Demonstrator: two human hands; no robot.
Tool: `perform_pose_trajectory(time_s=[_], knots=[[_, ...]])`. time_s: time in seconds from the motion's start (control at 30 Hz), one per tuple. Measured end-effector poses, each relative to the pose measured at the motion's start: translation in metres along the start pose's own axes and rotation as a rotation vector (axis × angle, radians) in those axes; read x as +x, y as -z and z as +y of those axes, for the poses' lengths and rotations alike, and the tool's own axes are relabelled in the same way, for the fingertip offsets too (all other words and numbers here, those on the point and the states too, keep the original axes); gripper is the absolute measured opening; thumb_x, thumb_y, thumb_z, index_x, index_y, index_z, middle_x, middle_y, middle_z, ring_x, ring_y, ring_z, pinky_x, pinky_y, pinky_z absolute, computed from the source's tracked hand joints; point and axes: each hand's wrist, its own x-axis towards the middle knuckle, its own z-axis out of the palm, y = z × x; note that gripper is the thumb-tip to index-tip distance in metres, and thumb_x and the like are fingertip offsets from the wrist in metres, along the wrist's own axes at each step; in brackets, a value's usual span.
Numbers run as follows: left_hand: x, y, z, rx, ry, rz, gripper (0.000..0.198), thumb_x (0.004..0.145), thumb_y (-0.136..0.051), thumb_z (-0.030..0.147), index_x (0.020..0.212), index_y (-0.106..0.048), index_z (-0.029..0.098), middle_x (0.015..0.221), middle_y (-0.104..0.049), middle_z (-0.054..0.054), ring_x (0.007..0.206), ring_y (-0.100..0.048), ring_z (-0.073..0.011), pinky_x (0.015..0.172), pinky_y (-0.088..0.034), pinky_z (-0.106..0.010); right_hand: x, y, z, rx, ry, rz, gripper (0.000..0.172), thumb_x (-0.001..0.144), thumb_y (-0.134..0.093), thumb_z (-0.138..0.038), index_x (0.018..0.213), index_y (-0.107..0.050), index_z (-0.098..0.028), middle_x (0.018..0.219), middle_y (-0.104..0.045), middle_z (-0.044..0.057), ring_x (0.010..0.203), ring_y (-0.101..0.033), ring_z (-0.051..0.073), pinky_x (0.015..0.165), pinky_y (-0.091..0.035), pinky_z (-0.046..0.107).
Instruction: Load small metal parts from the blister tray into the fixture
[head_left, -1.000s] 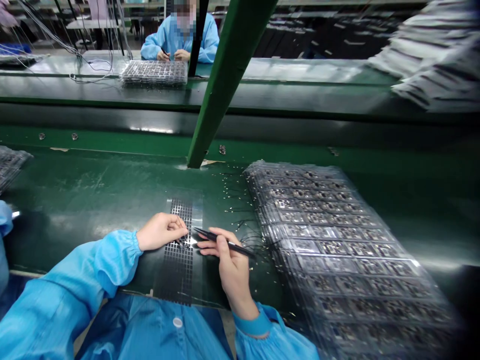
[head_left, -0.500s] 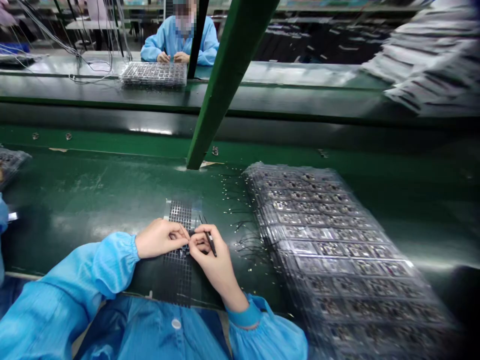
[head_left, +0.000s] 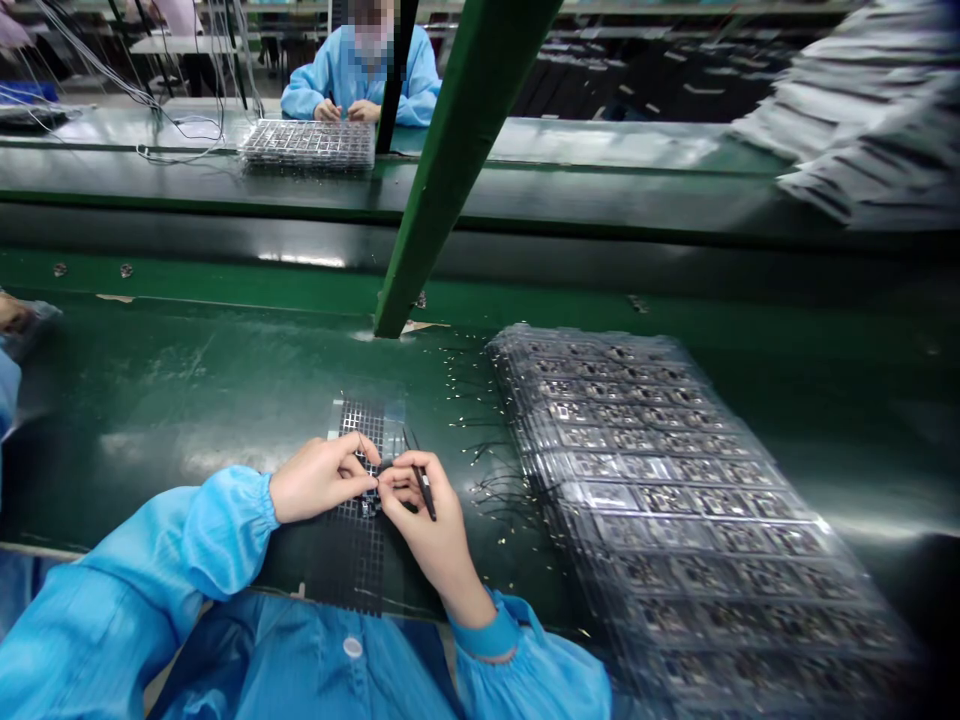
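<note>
Black tweezers (head_left: pixel 424 488) sit in the grip of my right hand (head_left: pixel 424 527), beside my left hand (head_left: pixel 321 480), over the gridded strip (head_left: pixel 360 550) on the surface (head_left: pixel 187 385); whether the left holds anything, I cannot tell.

- Your black tweezers (head_left: pixel 426 492) were slim, with a light mark on the side; they slanted upward in your right hand (head_left: pixel 442 537), tips pointing away from you.
- Your dark gridded strip (head_left: pixel 361 418) lay flat, lengthwise away from you, beneath both hands.
- A small dark part (head_left: pixel 367 507) showed by your left hand's (head_left: pixel 324 480) fingertips, over the strip, too tiny to make out.
</note>
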Motion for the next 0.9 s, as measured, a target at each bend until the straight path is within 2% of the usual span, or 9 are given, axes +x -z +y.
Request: perform_pose_trajectory(time_s=[0.3,0.63,0.9], knots=[[-0.0032,0.0004,0.0076,0.107,-0.043,-0.037,0.020,0.082,-0.053,0.019,0.102,-0.050,0.021,0.075,-0.071,0.005,0.065,-0.065,-0.0121,0.060,-0.044,-0.019,-0.0058,-0.0027,0.0051,-0.194,0.163,0.035,0.020,0.078,-0.057,-0.016,0.095,-0.048,-0.022,0.079,-0.062,-0.001,0.069,-0.062,0.013,0.060,-0.051,0.024],[-0.0015,0.0033,-0.0001,0.015,-0.004,-0.024,0.024,0.080,-0.056,0.021,0.103,-0.050,0.020,0.075,-0.072,0.004,0.068,-0.067,-0.0128,0.063,-0.046,-0.021,-0.0016,-0.0009,0.0042,-0.022,0.045,-0.002,0.024,0.075,-0.060,-0.020,0.097,-0.048,-0.022,0.080,-0.064,0.001,0.072,-0.063,0.014,0.062,-0.051,0.024],[-0.0031,0.0031,0.0031,0.072,-0.031,-0.021,0.022,0.081,-0.056,0.021,0.103,-0.052,0.021,0.073,-0.071,0.005,0.066,-0.066,-0.0120,0.063,-0.045,-0.019,-0.0026,-0.0020,0.0040,-0.073,0.086,0.016,0.021,0.076,-0.058,-0.018,0.095,-0.049,-0.022,0.078,-0.062,0.000,0.070,-0.062,0.013,0.060,-0.049,0.022]])
